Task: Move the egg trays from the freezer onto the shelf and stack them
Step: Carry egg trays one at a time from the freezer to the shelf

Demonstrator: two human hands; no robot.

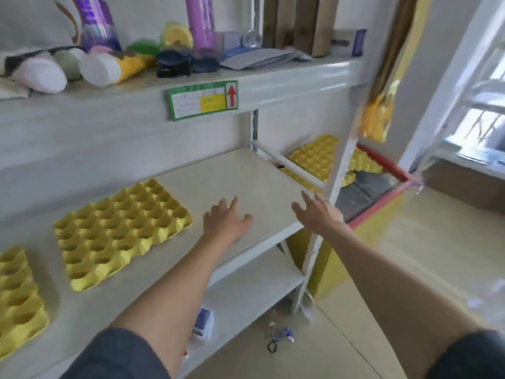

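On the middle shelf board [240, 184], two yellow egg trays are laid flat & side by side, not stacked: one tray [121, 233] near the centre-left, a second tray [17, 299] at the far left, cut off by the frame edge. More yellow trays [314, 157] are seen beyond the shelf's right end, down in a red-rimmed freezer [382, 165]; at least two appear piled there, exact count can't be told.

Both hands are empty. The left hand [226, 220] is held over bare shelf just right of the nearer tray, fingers spread, nothing gripped; contact w/ the board can't be told. The right hand [317, 212] is held at the shelf's front right corner, fingers apart & relaxed, aimed toward the freezer side.

Risks, as judged from this layout:
- A white upright post [338, 170] stands between the hands & the freezer trays; a tray could be caught on it when lifted across, esp. if carried flat.
- Pulp trays are prob. light & floppy; a one-corner grab could bend or tear one, or leave a nested one behind.
- Shelf trays sit apart, so stacking needs cups lined up; a skewed drop would leave the pile rocking.
- Small items lie on the floor [278, 337] near the shelf foot; they could be stepped on during the reach.
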